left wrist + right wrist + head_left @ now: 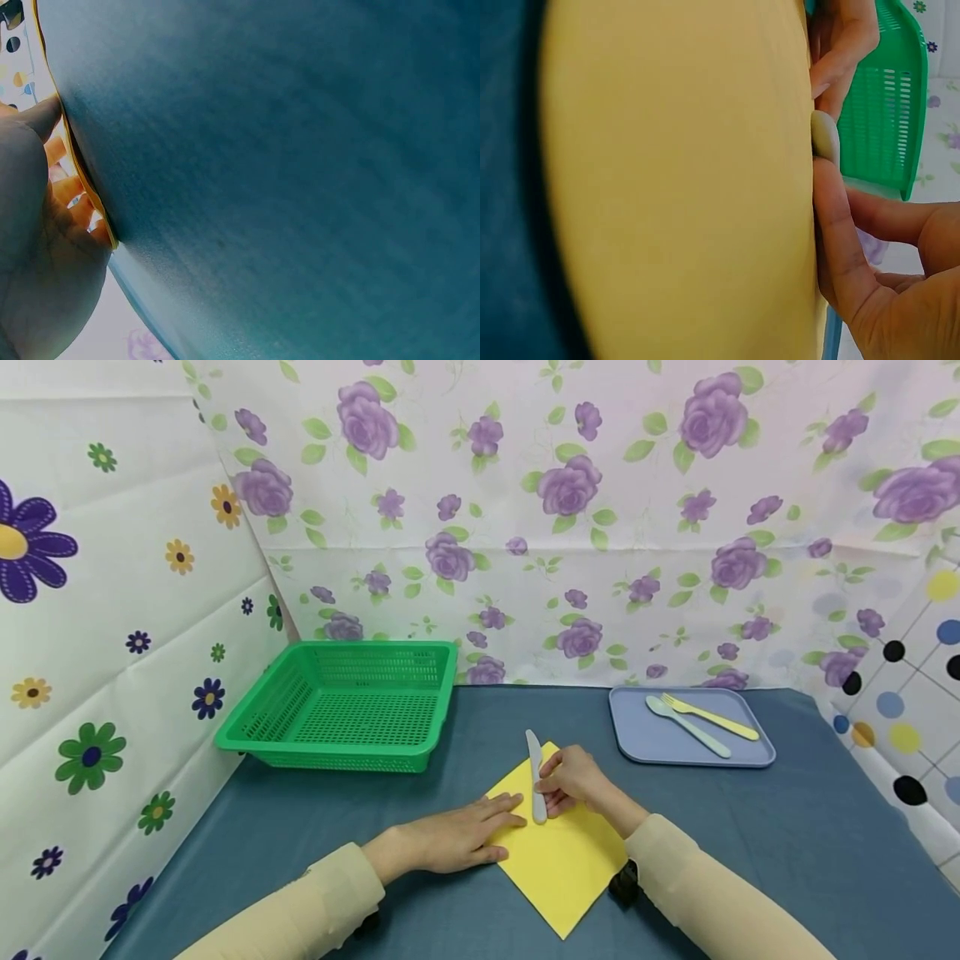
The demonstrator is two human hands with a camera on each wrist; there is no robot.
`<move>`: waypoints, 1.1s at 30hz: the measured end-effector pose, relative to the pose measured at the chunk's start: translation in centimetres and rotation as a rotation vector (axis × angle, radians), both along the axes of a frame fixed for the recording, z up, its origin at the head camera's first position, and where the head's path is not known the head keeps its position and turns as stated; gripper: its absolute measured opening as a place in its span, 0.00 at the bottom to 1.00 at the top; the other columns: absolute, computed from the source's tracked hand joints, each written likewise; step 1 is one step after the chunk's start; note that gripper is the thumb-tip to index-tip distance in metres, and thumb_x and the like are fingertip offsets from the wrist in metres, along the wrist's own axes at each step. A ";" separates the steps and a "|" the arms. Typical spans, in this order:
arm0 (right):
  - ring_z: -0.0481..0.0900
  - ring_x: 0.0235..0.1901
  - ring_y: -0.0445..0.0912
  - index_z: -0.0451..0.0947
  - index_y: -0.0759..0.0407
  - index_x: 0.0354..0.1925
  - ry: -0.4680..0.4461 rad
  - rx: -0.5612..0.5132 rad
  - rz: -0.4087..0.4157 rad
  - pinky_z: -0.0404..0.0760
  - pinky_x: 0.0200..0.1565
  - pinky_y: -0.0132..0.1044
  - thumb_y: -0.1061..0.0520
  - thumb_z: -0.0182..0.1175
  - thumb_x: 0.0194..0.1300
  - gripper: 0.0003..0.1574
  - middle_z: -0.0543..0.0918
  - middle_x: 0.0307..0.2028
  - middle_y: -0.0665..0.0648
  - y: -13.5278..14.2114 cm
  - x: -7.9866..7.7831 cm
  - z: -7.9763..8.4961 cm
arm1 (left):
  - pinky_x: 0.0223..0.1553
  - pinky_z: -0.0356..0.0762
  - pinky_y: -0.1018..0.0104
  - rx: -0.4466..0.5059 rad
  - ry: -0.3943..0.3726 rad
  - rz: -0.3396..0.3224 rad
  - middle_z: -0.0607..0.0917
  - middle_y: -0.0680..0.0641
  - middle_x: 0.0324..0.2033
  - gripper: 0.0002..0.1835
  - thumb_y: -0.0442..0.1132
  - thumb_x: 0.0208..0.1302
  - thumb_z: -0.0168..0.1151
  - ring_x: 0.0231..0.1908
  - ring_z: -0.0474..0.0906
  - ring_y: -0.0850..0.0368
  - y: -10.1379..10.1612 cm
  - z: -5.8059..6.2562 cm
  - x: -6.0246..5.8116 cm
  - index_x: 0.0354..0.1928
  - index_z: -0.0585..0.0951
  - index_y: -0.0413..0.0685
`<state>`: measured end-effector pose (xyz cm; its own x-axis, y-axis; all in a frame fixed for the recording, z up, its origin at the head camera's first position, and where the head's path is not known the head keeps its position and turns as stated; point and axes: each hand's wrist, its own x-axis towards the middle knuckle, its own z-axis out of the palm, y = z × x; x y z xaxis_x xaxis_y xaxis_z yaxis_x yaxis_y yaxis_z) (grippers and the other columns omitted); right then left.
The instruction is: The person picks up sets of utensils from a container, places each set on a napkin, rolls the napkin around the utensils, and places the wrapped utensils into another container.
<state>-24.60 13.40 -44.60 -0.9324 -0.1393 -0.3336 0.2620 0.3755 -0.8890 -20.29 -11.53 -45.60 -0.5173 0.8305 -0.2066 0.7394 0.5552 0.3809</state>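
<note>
A yellow napkin (572, 868) lies on the table, turned so one corner points toward the person. On it is a pale grey table knife (534, 758), its blade pointing away and its tip near the far corner. My right hand (581, 783) pinches the knife by its handle from the right side. The left hand (467, 837) rests on the napkin's left edge with its fingers extended toward the handle. In the right wrist view the rounded handle end (825, 136) shows beyond the fingers, close over the yellow napkin (682, 180).
A green plastic basket (330, 750) stands at the back left. At the back right sits a blue-grey tray (637, 735) bearing a pale green spoon (686, 725) and a yellow fork (712, 718). Floral cloth (517, 602) hangs behind the blue tabletop (750, 835).
</note>
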 end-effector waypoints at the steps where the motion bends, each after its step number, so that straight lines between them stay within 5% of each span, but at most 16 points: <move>1: 0.84 0.16 0.49 0.79 0.70 0.42 -0.001 0.002 -0.003 0.87 0.23 0.42 0.70 0.69 0.66 0.09 0.85 0.23 0.66 0.0 0.0 0.0 | 0.80 0.48 0.56 -0.001 -0.001 0.001 0.47 0.54 0.83 0.30 0.59 0.84 0.41 0.82 0.42 0.58 0.0 0.0 0.0 0.81 0.60 0.59; 33: 0.85 0.17 0.48 0.77 0.70 0.46 -0.013 -0.015 -0.008 0.87 0.23 0.41 0.69 0.69 0.67 0.12 0.85 0.25 0.66 0.1 0.2 -0.3 | 0.80 0.48 0.56 -0.022 -0.005 0.015 0.45 0.55 0.83 0.31 0.58 0.84 0.42 0.82 0.40 0.58 0.1 0.0 0.0 0.81 0.59 0.60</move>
